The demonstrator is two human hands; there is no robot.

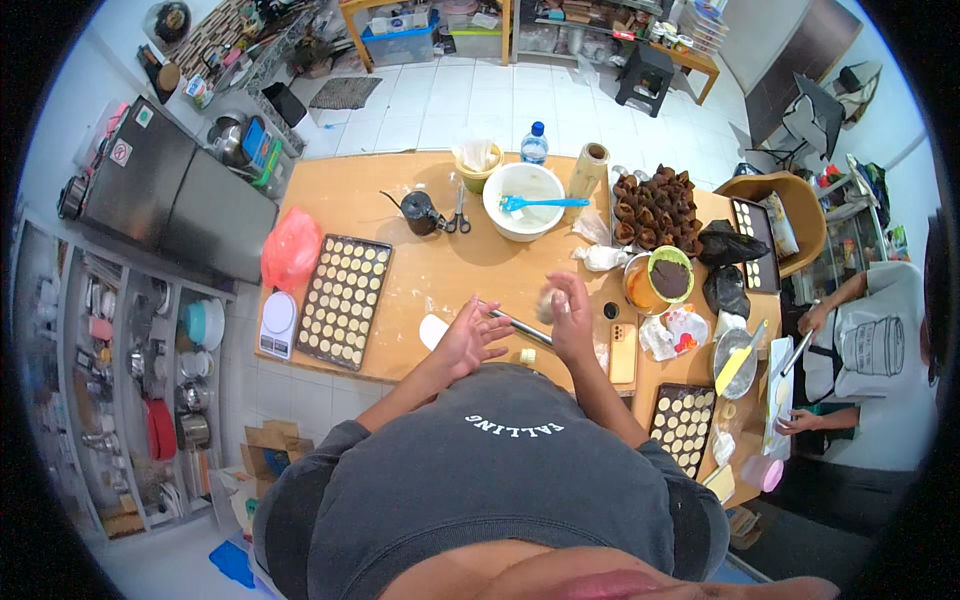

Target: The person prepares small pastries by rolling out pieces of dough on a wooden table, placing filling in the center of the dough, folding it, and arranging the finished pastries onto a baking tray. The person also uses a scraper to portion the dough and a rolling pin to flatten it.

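My left hand [472, 335] is raised over the table's near edge, open, fingers apart and holding nothing. To its right my right hand [574, 322] is slightly blurred, its fingers curled round a pale lump, seemingly dough [545, 306]. Between the hands a thin metal rod [520, 326] lies slanted on the table, partly hidden by the left fingers. A small pale dough piece [527, 355] sits near the edge, between my wrists. Beside my left hand lies a flat white piece [433, 331]. A phone in a yellowish case [623, 352] lies right of my right hand.
On the left stand a tray of pale rounds [345, 300], a white scale [278, 322] and a pink bag [292, 250]. Ahead are a white bowl with a blue spatula [545, 202], scissors [458, 215] and brown cups [655, 205]. At right, another person [860, 340] handles a long tray.
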